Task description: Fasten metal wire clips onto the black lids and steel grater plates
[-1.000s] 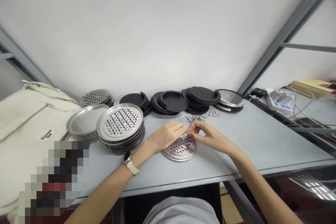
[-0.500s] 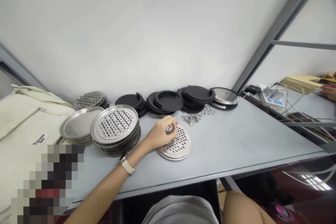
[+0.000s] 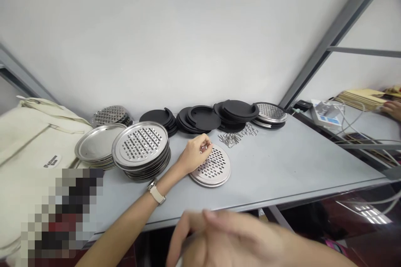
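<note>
My left hand (image 3: 196,153), with a watch (image 3: 156,191) at its wrist, is over the upper left part of a round perforated metal plate (image 3: 214,169). Its thumb and fingers pinch something small and shiny that I cannot make out. In the bottom foreground my right hand (image 3: 228,238) is large and blurred, its fingers bent, and what it holds, if anything, is hidden. Behind the plate lie metal clips (image 3: 230,138) and small rings (image 3: 249,129). Left of my left hand stands a stack of metal grater plates (image 3: 140,145).
Plain metal plates (image 3: 97,144) and a cream bag (image 3: 37,142) are at the left. Black round holders (image 3: 204,118) line the wall, with a grater disc (image 3: 270,112) at their right end. Another person's hand (image 3: 393,109) shows by yellow sheets (image 3: 360,99) at far right.
My right hand has come into view at the bottom. My left hand still pinches over the plate, its fingers slightly shifted. The view has moved slightly.
</note>
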Tool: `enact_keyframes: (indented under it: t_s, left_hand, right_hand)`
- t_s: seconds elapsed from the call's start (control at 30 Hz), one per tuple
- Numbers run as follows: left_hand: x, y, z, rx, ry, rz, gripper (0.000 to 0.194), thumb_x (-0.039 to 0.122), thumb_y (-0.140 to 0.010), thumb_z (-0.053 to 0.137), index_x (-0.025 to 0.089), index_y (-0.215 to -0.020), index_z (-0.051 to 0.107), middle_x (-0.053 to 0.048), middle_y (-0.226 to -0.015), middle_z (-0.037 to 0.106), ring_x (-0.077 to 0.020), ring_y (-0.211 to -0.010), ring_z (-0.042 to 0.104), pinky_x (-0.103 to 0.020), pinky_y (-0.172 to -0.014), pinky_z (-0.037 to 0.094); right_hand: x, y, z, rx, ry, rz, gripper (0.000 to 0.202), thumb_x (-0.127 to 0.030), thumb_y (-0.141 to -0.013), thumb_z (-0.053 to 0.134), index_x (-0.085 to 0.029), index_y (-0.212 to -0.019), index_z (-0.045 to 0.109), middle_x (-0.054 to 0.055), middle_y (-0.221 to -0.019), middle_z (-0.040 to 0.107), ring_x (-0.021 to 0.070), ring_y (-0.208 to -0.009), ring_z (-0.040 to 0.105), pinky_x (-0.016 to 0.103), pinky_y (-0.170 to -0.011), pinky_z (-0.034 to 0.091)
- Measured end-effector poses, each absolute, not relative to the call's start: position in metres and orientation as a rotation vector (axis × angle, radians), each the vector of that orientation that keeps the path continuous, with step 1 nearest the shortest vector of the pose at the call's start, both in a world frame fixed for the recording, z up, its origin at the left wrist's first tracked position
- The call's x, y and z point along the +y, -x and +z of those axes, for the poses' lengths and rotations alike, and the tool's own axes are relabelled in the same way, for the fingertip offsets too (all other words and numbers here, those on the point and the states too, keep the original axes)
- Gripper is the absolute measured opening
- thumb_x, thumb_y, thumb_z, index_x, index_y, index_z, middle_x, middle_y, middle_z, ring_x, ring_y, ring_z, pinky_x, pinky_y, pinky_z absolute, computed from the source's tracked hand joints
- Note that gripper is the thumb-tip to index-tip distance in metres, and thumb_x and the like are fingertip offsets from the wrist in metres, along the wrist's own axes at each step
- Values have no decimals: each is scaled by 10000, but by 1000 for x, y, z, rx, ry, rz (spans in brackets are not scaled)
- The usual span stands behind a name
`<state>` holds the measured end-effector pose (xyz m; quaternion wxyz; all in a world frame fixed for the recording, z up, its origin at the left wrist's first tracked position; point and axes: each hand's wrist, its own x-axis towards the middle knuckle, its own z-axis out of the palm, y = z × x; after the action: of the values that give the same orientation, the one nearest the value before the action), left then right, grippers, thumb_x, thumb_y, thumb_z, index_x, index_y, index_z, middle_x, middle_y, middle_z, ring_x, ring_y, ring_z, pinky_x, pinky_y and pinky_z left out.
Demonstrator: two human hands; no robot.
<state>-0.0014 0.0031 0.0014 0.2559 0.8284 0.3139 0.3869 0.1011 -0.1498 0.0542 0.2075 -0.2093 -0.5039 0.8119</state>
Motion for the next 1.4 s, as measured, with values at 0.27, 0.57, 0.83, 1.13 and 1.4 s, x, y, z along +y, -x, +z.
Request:
enact_keyframes:
  t_s: [0.27,0.57,0.83,1.13,1.4]
  left_hand:
    - [8,0,-6,832,-2220,1116,135,198,-919,446,173,-933,578,-19,-862,622,-118,-731,560,-239,-703,451]
    - [7,-1,-9,769,-2333,1000,142,158,-907,475,190,-996,581,-24,-977,642,-150,-897,593,-265,-767,480]
    - [4,0,-6,778,-2307,967,96,155,-881,524,196,-934,593,-11,-933,653,-157,-909,609,-295,-834,481]
    - [1,-1,-2,734,-2313,993,93,113,-859,546,190,-880,595,7,-871,649,-145,-864,599,-273,-826,452]
    - [0,-4,-2,779,-2099,1046,197,158,-851,582,215,-1039,568,22,-866,676,-134,-832,641,-246,-781,485]
  right_hand:
    - [-28,-258,28,-1709,1738,226,171,-310,-839,494,-189,-865,612,83,-851,670,216,-738,610,335,-683,462]
    - [-3,-296,-17,-1764,1902,151,220,-340,-789,511,-185,-822,663,60,-748,666,201,-651,602,296,-609,429]
    - [1,-297,-24,-1868,1907,143,195,-269,-772,530,-157,-800,688,75,-772,649,189,-651,591,283,-625,438]
    - [1,-293,-26,-1830,1901,156,118,-254,-696,566,-156,-708,630,72,-743,632,186,-647,582,280,-631,457]
    - [-18,-263,-3,-1610,1389,640,189,-363,-771,597,-180,-806,565,59,-843,614,176,-751,573,300,-723,482]
